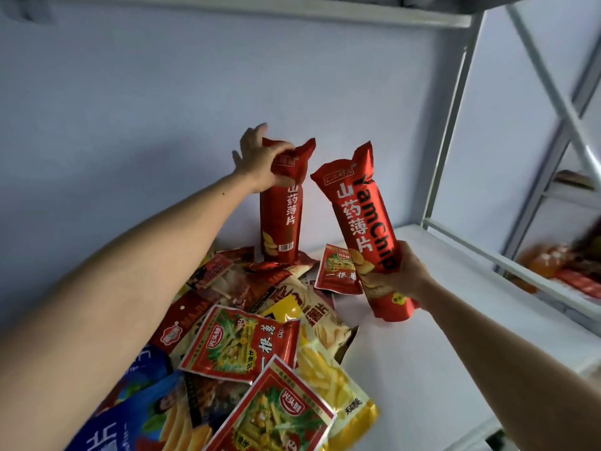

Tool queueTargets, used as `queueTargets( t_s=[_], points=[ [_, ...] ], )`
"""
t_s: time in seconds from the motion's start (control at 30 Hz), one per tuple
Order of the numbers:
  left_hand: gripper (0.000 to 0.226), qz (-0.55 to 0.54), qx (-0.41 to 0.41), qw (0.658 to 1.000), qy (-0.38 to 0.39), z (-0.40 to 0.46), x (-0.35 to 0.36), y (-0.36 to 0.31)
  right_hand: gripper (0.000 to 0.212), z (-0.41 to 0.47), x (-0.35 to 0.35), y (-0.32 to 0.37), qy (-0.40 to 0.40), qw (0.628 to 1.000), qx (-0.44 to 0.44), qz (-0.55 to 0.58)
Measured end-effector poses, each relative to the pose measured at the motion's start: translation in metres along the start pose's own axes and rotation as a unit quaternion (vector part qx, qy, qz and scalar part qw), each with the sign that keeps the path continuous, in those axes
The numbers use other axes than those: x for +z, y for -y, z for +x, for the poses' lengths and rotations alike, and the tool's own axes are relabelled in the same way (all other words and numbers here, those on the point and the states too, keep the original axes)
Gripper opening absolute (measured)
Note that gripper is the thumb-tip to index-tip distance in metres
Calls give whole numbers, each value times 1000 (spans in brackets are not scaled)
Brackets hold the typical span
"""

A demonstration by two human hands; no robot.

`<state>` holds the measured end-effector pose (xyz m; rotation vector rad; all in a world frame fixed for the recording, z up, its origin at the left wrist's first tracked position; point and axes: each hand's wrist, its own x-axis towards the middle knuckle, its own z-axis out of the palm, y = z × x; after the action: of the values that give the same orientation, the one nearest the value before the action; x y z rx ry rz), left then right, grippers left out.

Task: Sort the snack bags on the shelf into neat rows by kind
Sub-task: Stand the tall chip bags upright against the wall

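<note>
My left hand [260,157] grips the crumpled top of a tall red yam chip bag [280,219] that stands upright on the pile near the back wall. My right hand [401,273] holds a second red yam chip bag [364,229] by its lower part, tilted leftward above the white shelf [439,320]. A jumbled pile of snack bags lies on the left of the shelf: red-and-green flat packets [240,343], a yellow fries bag [331,379], a blue bag [136,415] and dark red packets [211,275]. One red packet [335,270] lies apart behind the held bag.
The shelf above [292,11] hangs overhead. White frame posts and a diagonal brace [553,92] stand at the right. A neighbouring shelf [569,268] to the right holds blurred orange and red goods. Bare white shelf surface stretches to the right of the pile.
</note>
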<state>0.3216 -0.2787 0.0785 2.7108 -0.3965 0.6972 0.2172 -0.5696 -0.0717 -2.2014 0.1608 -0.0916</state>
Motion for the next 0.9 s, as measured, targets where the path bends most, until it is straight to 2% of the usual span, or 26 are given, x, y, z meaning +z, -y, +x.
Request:
queueTargets(
  t_s=[0.07,0.23,0.37,0.47,0.6,0.73,0.9],
  points=[
    [80,-33,-31,999,12,1,9,2,84,4,-2,-3,-2,1000,12,12],
    [94,-121,-24,990,-61,0,28,5,88,8,-4,-9,3,999,27,27],
    [135,-174,-63,976,-118,-2,41,0,85,9,-4,-10,10,999,34,31],
    [149,-267,-97,952,-115,-1,49,-3,86,9,-5,-11,11,999,39,34],
    [136,-328,-166,929,-52,0,58,4,84,7,-3,-9,5,998,42,37],
    [108,-349,-143,921,-100,-3,45,4,80,2,-1,-1,-15,999,28,35],
    [101,-340,-133,915,-170,-11,-13,5,79,-8,6,32,-25,998,0,62]
  ],
)
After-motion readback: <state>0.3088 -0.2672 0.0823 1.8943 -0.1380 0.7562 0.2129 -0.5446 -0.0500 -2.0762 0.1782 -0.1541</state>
